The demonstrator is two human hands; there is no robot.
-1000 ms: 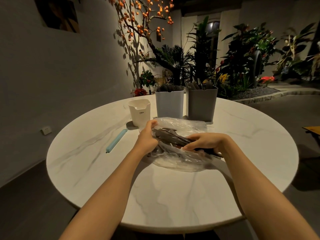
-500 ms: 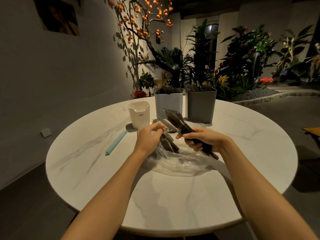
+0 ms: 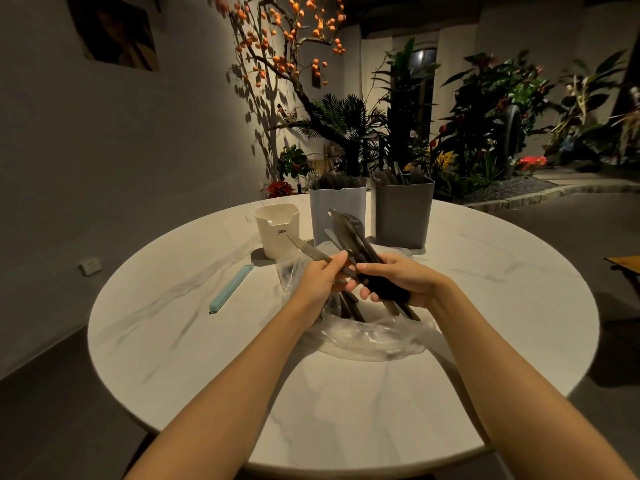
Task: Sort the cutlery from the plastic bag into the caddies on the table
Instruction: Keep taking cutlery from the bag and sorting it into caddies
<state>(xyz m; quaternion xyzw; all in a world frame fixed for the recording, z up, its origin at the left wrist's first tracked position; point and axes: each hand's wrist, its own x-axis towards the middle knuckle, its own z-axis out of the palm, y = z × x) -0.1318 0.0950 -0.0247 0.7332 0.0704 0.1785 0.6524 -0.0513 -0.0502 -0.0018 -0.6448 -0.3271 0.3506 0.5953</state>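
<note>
My right hand [image 3: 405,284] grips a bundle of dark cutlery [image 3: 349,233] by the handles, its ends fanned up and away over the clear plastic bag [image 3: 367,336]. My left hand [image 3: 320,280] pinches a knife [image 3: 306,250] that points up and left, just beside the bundle. More dark pieces lie in the bag under my hands. Three caddies stand behind: a small cream one [image 3: 277,233], a light grey one [image 3: 337,207] and a dark grey one [image 3: 403,211]; both grey ones hold cutlery.
A pale blue bag clip [image 3: 231,289] lies on the round white marble table [image 3: 207,341] left of the bag. Plants and a tree with orange fruit stand beyond the table's far edge. A wall runs along the left.
My right hand lifted the cutlery bundle out of the bag and holds it higher. My left hand left the bag's edge and now pinches a knife drawn away from the bundle.
</note>
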